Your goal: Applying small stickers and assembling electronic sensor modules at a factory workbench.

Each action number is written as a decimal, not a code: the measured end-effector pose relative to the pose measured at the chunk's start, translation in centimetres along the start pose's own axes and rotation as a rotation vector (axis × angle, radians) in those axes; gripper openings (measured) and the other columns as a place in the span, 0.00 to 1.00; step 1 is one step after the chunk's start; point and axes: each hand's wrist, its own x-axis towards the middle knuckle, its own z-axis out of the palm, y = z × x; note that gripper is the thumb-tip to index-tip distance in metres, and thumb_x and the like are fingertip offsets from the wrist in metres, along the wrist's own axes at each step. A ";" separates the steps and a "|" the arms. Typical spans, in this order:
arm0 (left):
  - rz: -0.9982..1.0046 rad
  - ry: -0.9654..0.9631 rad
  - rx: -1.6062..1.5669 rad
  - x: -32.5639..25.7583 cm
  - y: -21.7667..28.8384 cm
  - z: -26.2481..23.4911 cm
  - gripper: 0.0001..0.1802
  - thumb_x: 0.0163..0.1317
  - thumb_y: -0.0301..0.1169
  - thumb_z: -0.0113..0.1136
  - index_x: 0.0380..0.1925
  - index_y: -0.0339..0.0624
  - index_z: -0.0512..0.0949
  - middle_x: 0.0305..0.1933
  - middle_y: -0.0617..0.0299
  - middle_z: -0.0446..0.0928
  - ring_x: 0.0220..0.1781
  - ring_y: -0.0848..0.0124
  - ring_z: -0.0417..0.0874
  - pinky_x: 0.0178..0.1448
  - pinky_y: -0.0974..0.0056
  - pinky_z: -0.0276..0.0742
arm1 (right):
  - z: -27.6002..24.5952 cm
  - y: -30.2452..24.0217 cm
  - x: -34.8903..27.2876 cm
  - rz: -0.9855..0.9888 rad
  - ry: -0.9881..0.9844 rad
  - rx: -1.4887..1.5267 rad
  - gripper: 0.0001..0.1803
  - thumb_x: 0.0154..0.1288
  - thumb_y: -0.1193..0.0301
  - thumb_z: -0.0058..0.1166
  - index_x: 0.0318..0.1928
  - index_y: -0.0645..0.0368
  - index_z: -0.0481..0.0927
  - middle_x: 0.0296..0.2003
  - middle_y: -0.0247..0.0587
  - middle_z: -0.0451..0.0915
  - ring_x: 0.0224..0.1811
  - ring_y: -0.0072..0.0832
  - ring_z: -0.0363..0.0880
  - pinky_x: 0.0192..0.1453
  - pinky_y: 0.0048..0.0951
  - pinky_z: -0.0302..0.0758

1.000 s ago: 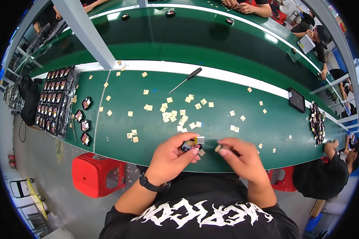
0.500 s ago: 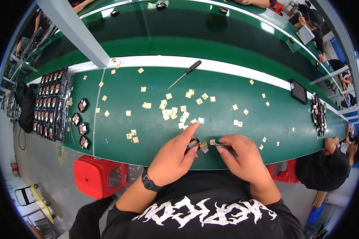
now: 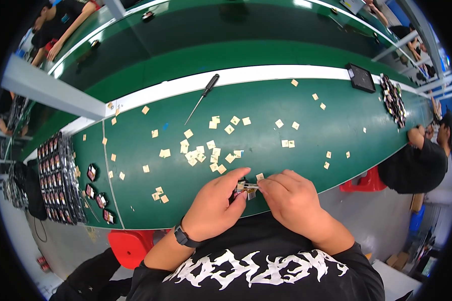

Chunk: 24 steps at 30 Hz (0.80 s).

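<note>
Small dark component (image 3: 242, 188) sits pinched between our two hands at the near edge of the green table (image 3: 296, 120), just in front of our chest. Our left hand (image 3: 213, 208) closes on it from the left, while our right hand (image 3: 291, 198) holds a thin metal pin or tweezer tip (image 3: 251, 186), lying left-right, against it. Both hands are equally near. Fingers hide most of the part, so its shape stays unclear; tan square pads (image 3: 201, 153) lie scattered just beyond.

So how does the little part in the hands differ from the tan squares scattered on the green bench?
The small part is dark with a metallic bit, while the tan squares are pale and flat. The part is pinched between the left hand and right hand; the squares lie loose on the green bench. Both are small.
</note>
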 end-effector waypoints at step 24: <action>-0.230 -0.460 -0.657 -0.7 3.2 5.8 0.35 0.71 0.15 0.47 0.78 0.38 0.57 0.50 0.57 0.78 0.33 0.76 0.80 0.37 0.72 0.80 | -3.9 0.8 -9.4 0.103 0.103 0.455 0.21 0.54 0.75 0.76 0.49 0.60 0.84 0.37 0.39 0.82 0.32 0.30 0.83 0.31 0.29 0.79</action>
